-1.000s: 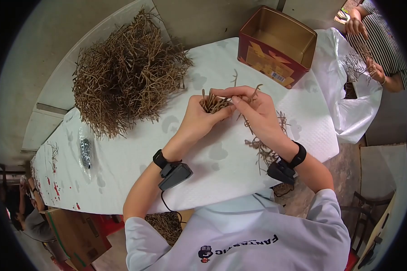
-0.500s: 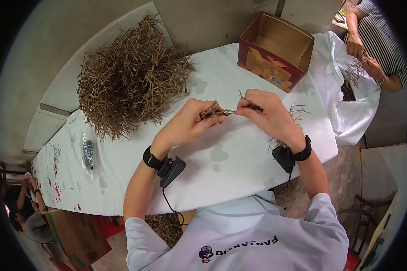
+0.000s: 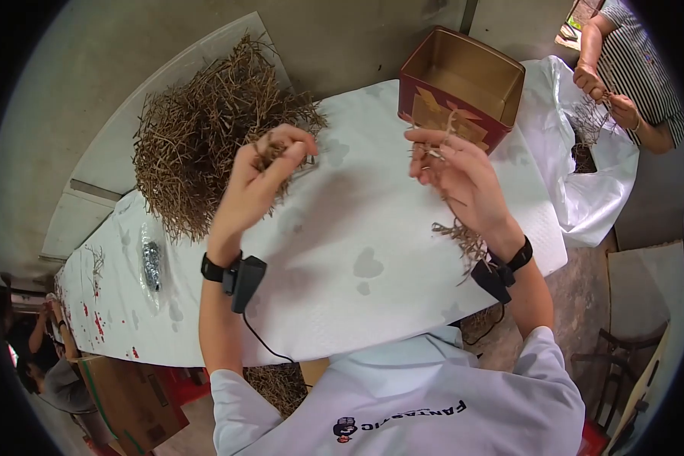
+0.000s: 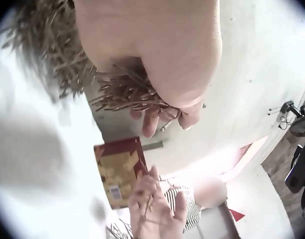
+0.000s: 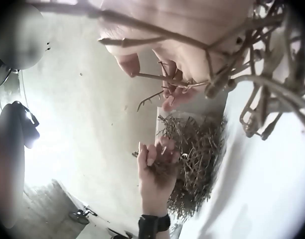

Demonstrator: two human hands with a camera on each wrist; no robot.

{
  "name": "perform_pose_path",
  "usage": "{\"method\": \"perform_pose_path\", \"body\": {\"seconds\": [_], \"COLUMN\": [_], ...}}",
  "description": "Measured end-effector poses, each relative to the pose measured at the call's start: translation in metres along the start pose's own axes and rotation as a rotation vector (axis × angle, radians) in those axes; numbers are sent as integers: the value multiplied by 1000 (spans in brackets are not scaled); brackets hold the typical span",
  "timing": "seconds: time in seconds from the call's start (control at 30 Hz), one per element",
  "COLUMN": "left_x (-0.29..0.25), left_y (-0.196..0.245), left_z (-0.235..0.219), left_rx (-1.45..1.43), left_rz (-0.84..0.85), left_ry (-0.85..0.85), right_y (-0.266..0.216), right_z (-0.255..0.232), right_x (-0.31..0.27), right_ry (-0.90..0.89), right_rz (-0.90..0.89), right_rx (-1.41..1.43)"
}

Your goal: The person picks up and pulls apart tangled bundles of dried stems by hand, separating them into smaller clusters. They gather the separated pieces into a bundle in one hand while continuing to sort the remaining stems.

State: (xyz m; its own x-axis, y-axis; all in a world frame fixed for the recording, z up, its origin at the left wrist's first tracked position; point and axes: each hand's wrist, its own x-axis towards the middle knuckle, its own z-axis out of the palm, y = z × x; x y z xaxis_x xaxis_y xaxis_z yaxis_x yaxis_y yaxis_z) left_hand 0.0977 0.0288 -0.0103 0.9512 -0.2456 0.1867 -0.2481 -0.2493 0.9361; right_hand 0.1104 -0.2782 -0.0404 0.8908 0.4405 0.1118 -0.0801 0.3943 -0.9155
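My left hand (image 3: 257, 176) grips a small bundle of brown dried twigs (image 4: 127, 92), their cut ends bunched under its fingers. It is raised beside a big tangled pile of the same dried twigs (image 3: 213, 144), overlapping the pile's right edge in the head view. Off to the right, my right hand (image 3: 470, 181) holds a thin forked twig (image 5: 167, 78) between thumb and curled fingers. A branching clump of twigs (image 3: 465, 240) shows below that hand, near its wrist, and looms large in the right wrist view. The hands are well apart.
A red and gold tin box (image 3: 425, 106) stands at the table's back edge. A clear plastic packet (image 3: 152, 266) lies on the left of the white-covered table (image 3: 357, 319). At the far right, another person's hands (image 3: 623, 110) hold twigs over a white plastic bag (image 3: 615, 190).
The hands have parted from their meeting point mid-table. My left hand has swung left and up toward the pile with its bundle; my right hand has shifted slightly right.
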Motion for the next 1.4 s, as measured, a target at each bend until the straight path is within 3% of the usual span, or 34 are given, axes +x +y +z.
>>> {"method": "perform_pose_path", "body": {"seconds": [0.1,0.17,0.27,0.5,0.57,0.63,0.73,0.83,1.0,1.1,1.2,1.23,1.3,1.4], "left_x": [1,-4,-12,-14,-13,-12,-12,-9,-5,-5,-7,-8,-10,-12], "left_y": [-9,-2,-1,-5,-11,-19,-27,-23,-8,-7,-23,-25,-17,-17], "left_z": [35,60,89,102,103,105,101,91,61,53,59,59,62,67], "left_rx": [-138,-263,-238,-174,-156,-357,-429,-368,-382,-281,-123,-124,-182,-253], "left_rz": [105,-88,-221,-240,-249,-238,-234,-247,-247,-295,24,22,6,2], "left_ry": [8,-65,-196,-159,-151,-89,-14,68,-61,-194,-206,-207,-130,-47], "right_y": [9,10,8,10,15,16,11,2,13,17,22,25,25,16], "right_z": [10,14,25,35,30,27,19,25,10,7,9,12,16,26], "right_x": [0,0,2,3,7,8,6,-4,1,3,3,2,1,-1], "right_ry": [-69,-66,-39,-29,-34,-38,-45,-164,-220,-154,-111,-102,-93,-1], "right_rz": [23,18,-9,-104,-129,-145,-11,65,194,140,132,150,170,38], "right_rx": [188,273,361,523,474,449,-397,-589,-846,-626,-423,-331,-238,-311]}}
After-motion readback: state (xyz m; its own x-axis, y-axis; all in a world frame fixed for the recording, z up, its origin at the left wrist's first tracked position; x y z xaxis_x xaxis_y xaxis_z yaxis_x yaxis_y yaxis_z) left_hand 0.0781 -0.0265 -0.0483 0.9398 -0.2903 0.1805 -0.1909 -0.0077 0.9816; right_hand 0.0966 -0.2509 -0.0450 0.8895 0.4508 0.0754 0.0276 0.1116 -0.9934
